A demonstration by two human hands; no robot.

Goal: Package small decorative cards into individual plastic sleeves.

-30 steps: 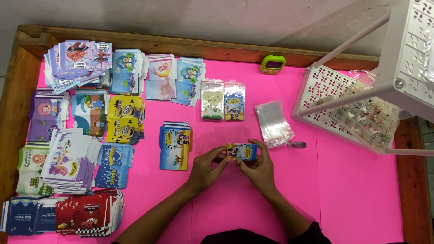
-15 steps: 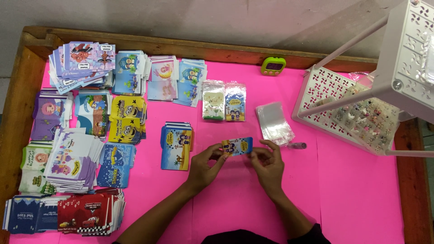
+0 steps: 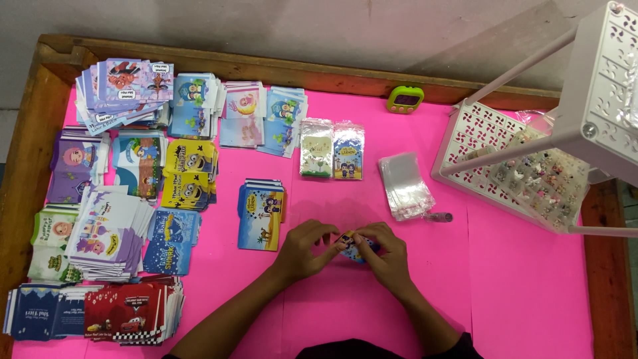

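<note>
head view:
left hand (image 3: 304, 247): fingers curled, pinching left edge of small card (image 3: 350, 244)
right hand (image 3: 387, 252): fingers closed on card's right side
card: between both hands, above pink table (image 3: 505, 279)
nearby: blue card stack (image 3: 260, 213) left, clear sleeves (image 3: 405, 185) beyond

i see matt pink paper (image 3: 518, 279) over the table, a rough wooden rim (image 3: 26, 166), glossy clear plastic sleeves (image 3: 405, 186), a white plastic rack (image 3: 512, 166), glossy printed paper envelopes (image 3: 262, 213).
</note>
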